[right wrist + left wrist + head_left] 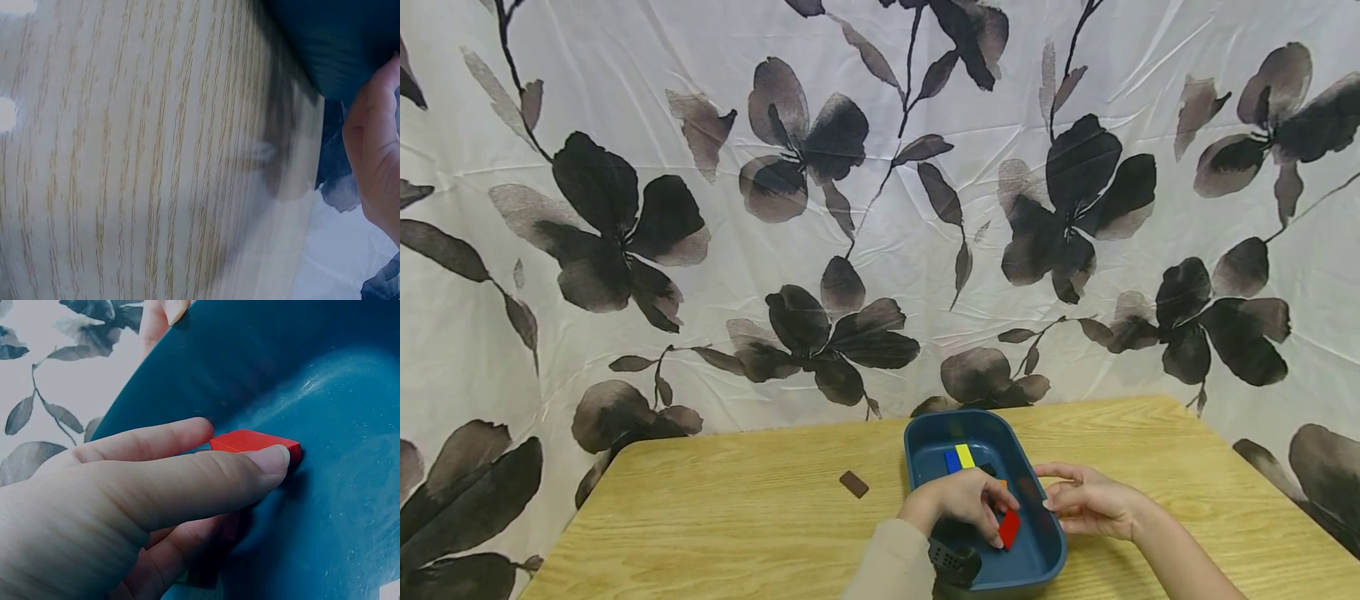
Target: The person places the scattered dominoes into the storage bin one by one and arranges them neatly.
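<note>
My left hand [966,504] reaches into a dark blue rectangular bin [1037,533]. Between thumb and fingers it pinches a flat red block [1010,529]. In the left wrist view the thumb lies along the near side of the red block [256,441], close above the bin's smooth inside. My right hand [1093,502] is at the bin's right side, its thumb tip touching the rim and its fingers loosely extended along the outer wall. A blue block [952,461], a yellow block [965,455] and a partly hidden orange block [1002,482] lie inside the bin.
A dark brown block [853,484] lies on the wooden table [737,517], left of the bin. A floral curtain [880,208] hangs behind the table's back edge. A black strapped device [953,562] is on my left wrist, above the bin's near left rim.
</note>
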Demonstrator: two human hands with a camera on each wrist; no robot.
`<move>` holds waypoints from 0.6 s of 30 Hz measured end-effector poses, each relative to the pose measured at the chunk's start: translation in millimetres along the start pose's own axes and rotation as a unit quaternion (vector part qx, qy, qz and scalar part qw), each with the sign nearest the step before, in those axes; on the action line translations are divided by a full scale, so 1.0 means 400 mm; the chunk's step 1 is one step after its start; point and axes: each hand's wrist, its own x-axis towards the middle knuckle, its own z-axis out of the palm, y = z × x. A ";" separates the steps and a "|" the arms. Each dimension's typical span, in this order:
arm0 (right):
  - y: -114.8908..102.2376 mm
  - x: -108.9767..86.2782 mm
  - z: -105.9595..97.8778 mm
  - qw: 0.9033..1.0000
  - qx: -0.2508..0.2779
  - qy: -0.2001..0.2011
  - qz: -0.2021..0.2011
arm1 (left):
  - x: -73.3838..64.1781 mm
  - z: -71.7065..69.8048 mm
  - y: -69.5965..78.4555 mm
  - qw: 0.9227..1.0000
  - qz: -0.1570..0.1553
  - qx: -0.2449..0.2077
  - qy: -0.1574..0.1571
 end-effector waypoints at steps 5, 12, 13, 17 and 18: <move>-0.001 0.002 0.002 1.000 -0.001 0.000 0.003 | -0.001 -0.001 -0.002 1.000 0.001 -0.016 0.014; -0.003 0.003 0.006 1.000 -0.001 -0.001 0.006 | -0.013 -0.014 0.006 0.996 0.011 -0.080 0.037; -0.003 0.002 0.006 1.000 0.000 -0.001 0.006 | -0.015 -0.018 0.008 0.995 0.013 -0.090 0.039; -0.003 0.001 0.005 1.000 0.003 -0.005 0.005 | -0.027 -0.034 0.013 0.992 0.033 -0.109 0.056; -0.003 0.001 0.005 1.000 0.004 -0.005 0.005 | -0.032 -0.038 0.013 0.991 0.038 -0.114 0.059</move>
